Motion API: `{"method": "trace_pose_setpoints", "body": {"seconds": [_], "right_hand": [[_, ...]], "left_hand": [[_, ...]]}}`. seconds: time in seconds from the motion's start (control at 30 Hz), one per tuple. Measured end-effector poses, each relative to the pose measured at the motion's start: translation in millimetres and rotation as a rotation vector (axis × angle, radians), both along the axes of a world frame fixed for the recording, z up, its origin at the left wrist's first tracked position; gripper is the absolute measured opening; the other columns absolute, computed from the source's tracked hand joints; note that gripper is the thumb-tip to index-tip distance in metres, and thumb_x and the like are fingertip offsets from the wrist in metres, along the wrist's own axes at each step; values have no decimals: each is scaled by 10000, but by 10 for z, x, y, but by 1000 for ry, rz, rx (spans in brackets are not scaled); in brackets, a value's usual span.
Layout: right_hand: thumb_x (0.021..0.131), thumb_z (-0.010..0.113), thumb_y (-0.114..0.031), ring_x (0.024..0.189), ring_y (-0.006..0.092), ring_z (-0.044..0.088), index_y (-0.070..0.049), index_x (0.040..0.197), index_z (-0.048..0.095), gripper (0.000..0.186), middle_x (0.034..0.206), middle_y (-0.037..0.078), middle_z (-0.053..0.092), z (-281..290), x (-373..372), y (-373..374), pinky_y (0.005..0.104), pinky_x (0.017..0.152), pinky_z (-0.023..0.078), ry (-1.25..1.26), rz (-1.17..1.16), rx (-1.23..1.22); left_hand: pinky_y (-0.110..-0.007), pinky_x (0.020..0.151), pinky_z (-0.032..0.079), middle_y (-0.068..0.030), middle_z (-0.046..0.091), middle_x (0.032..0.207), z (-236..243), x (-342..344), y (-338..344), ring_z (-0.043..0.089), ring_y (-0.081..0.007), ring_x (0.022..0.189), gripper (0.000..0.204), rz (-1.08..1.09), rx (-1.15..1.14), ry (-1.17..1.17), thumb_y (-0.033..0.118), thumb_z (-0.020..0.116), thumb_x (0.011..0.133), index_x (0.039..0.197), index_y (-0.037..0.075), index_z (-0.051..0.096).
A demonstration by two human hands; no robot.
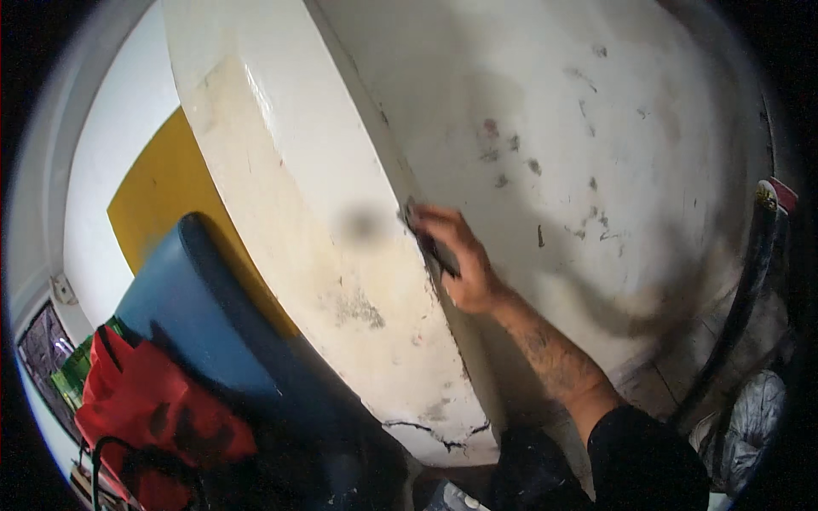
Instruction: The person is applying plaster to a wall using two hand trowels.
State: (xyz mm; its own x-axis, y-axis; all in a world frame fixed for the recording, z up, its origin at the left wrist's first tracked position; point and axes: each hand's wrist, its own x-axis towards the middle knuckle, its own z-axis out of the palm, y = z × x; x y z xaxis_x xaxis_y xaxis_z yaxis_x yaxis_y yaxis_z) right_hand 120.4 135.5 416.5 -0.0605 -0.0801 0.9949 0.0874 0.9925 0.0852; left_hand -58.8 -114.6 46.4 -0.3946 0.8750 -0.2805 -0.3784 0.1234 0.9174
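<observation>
My right hand reaches up from the lower right, its fingers closed around a thin, dark, flat piece. It presses this piece against the corner edge of an off-white wall end. Most of the piece is hidden by the fingers, so its exact kind does not show. The wall end has worn yellowish patches, grey scuffs and a dark crack near its foot. To the right of the corner, the wider wall face carries several dark marks and chipped spots. My left hand does not appear.
Left of the wall end lean a yellow board and a blue padded panel. A red bag sits in front of them. At right, a long black tube-like thing stands beside a grey plastic bag.
</observation>
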Motion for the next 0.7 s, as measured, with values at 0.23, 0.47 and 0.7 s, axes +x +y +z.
{"method": "trace_pose_setpoints", "body": {"seconds": [0.23, 0.47, 0.7], "right_hand": [[733, 454, 102, 1098, 243, 430, -42, 1176, 416, 467, 1193, 141, 423, -659, 220, -172, 328, 909, 362, -28, -80, -126], [700, 373, 92, 1148, 219, 378, -4, 1238, 331, 548, 1195, 128, 414, 1087, 647, 66, 323, 981, 266, 286, 1, 53], [597, 356, 174, 1129, 221, 417, -50, 1182, 421, 630, 1139, 116, 481, 3232, 64, 496, 297, 963, 302, 198, 43, 237]], "left_hand": [[-316, 846, 357, -112, 453, 1121, 39, 18, -87, 441, -212, 986, 444, 6, 16, 28, 236, 467, 832, 1206, 22, 360], [-324, 866, 348, -118, 439, 1147, 100, -20, -143, 430, -220, 1013, 460, 33, 13, 56, 258, 448, 844, 1225, 23, 343], [-331, 885, 338, -124, 425, 1172, 126, -96, -245, 419, -228, 1039, 477, 99, 33, 52, 281, 430, 856, 1245, 24, 326]]}}
